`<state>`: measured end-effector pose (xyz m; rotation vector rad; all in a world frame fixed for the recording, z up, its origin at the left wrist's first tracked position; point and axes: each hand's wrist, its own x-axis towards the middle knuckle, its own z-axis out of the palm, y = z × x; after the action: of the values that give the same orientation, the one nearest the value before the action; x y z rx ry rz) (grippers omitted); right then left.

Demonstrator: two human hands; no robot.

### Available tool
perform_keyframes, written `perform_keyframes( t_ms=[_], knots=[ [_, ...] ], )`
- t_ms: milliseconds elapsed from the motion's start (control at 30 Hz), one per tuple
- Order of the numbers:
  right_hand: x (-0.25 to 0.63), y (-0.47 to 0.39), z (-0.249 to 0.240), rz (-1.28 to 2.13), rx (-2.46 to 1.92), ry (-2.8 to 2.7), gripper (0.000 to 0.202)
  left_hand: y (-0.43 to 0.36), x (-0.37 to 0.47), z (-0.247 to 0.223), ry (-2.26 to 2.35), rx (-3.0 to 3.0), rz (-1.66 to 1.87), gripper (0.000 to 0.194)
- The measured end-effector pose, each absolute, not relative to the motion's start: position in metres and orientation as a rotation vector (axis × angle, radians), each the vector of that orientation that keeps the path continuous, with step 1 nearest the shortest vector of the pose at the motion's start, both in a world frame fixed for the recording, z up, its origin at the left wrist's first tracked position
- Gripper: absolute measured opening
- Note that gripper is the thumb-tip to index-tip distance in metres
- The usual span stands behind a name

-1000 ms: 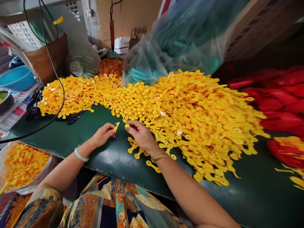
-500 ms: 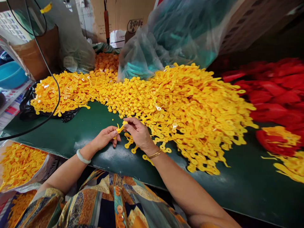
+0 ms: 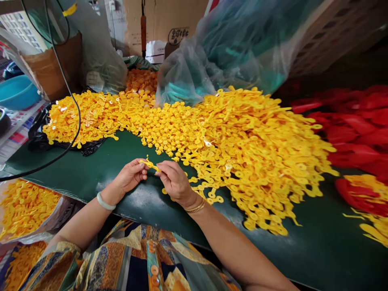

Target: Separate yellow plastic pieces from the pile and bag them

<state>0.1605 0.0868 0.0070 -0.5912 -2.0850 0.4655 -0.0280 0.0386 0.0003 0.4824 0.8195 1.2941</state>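
Note:
Between my two hands a small yellow plastic piece with thin arms is held above the green tabletop. My left hand pinches its left end, fingers closed. My right hand grips the right end between thumb and fingers. Just beyond my hands spreads a pile of small round yellow caps. To the right of it rises a big heap of long yellow plastic pieces with ringed ends. A few loose ones lie beside my right hand.
Another yellow heap lies on black plastic at the left, crossed by a black cable. A bag of yellow parts stands below the table's left edge. Clear plastic bags sit behind. Red parts lie at right.
The yellow piece has turned between my hands, now sloping down towards my right hand. My right hand has dropped slightly and my left hand has shifted a little left. The view has shifted slightly.

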Motion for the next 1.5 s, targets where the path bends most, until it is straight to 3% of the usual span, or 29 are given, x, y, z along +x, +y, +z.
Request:
perform_keyframes(
  t_ms=[400, 633, 767, 867, 1000, 1233, 1500],
  knots=[
    [0.164, 0.085, 0.005, 0.159, -0.195, -2.272, 0.043, 0.039, -0.029, 0.001, 0.761, 0.415, 1.337, 0.032],
    [0.156, 0.077, -0.002, 0.099, -0.084, -2.458, 0.036, 0.041, -0.028, 0.0, 0.873, 0.43, 1.37, 0.042],
    [0.15, 0.071, 0.002, 0.355, -0.153, -2.444, 0.027, 0.039, -0.025, -0.001, 0.939, 0.509, 1.364, 0.043],
    [0.15, 0.074, 0.01, 0.721, -0.419, -2.175, 0.023, 0.037, -0.024, -0.003, 0.965, 0.621, 1.361, 0.044],
    [0.153, 0.084, 0.014, 0.926, -0.729, -1.917, 0.02, 0.035, -0.022, -0.007, 0.949, 0.709, 1.313, 0.05],
    [0.152, 0.086, 0.009, 0.867, -0.783, -1.971, 0.016, 0.031, -0.017, -0.012, 0.906, 0.788, 1.27, 0.04],
    [0.152, 0.086, 0.003, 0.729, -0.69, -2.066, 0.019, 0.031, -0.018, -0.011, 0.966, 0.842, 1.253, 0.043]
  ],
)
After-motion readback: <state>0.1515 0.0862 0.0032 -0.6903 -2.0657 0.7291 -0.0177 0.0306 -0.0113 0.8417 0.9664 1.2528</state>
